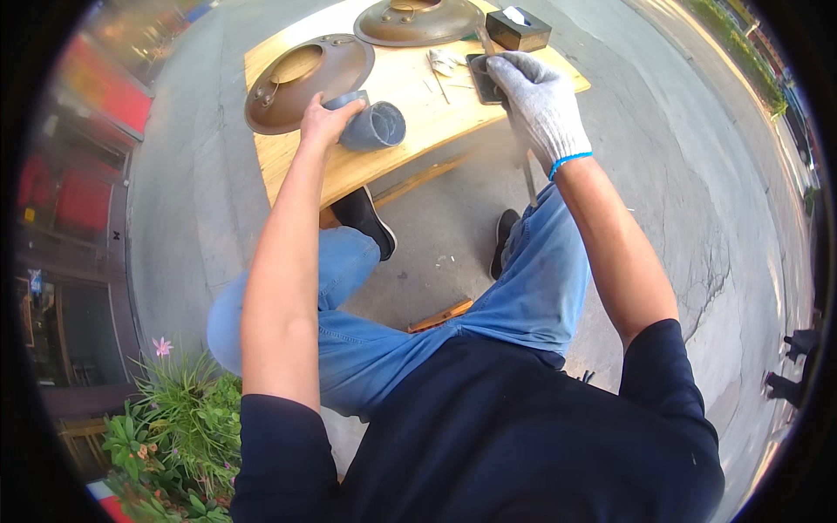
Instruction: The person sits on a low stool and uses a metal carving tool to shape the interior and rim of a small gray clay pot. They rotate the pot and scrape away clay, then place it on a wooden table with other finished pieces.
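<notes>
Fingers (316, 115) of the bare left hand (327, 120) are curling around a grey cup (373, 127) that is lying on its side on the wooden counter (410, 113), likely so it cannot roll. The right hand (539, 103), in a white glove, is closing its fingers around a thin stick-like tool (485, 40); I cannot tell what kind. A dark flat slab (482, 77) is lying just under that hand. Two round bronze lids (307, 78) are resting behind, near a small dark box (518, 28).
</notes>
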`<state>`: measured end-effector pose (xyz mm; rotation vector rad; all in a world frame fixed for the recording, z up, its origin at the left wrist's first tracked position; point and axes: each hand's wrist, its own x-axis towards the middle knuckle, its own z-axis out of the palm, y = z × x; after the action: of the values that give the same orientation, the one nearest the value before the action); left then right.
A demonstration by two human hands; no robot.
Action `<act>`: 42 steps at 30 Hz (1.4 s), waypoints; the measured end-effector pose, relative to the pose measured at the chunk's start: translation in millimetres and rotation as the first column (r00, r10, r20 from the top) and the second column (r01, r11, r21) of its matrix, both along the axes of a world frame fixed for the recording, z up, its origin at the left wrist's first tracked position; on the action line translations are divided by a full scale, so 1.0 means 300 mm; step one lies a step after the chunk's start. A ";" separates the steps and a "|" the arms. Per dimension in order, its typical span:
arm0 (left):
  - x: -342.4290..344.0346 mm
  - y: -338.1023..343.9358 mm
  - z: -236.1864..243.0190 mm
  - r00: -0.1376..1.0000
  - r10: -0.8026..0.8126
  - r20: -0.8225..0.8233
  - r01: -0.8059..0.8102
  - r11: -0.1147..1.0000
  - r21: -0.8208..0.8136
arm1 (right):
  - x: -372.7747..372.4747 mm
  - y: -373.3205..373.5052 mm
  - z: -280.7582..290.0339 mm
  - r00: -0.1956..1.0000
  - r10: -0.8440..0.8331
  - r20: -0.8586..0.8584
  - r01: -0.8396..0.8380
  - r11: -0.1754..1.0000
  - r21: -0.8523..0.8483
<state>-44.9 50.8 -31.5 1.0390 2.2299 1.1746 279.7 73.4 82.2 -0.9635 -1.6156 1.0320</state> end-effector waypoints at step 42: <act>-0.174 -0.861 -0.129 0.369 -0.663 -0.652 0.792 0.591 -0.152 | -0.408 0.212 -0.079 0.749 0.641 0.165 -0.338 0.584 -0.738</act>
<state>-97.1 -207.6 -70.3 2.5242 1.6034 0.6155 157.4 137.0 58.4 -1.2915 -1.9775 2.0364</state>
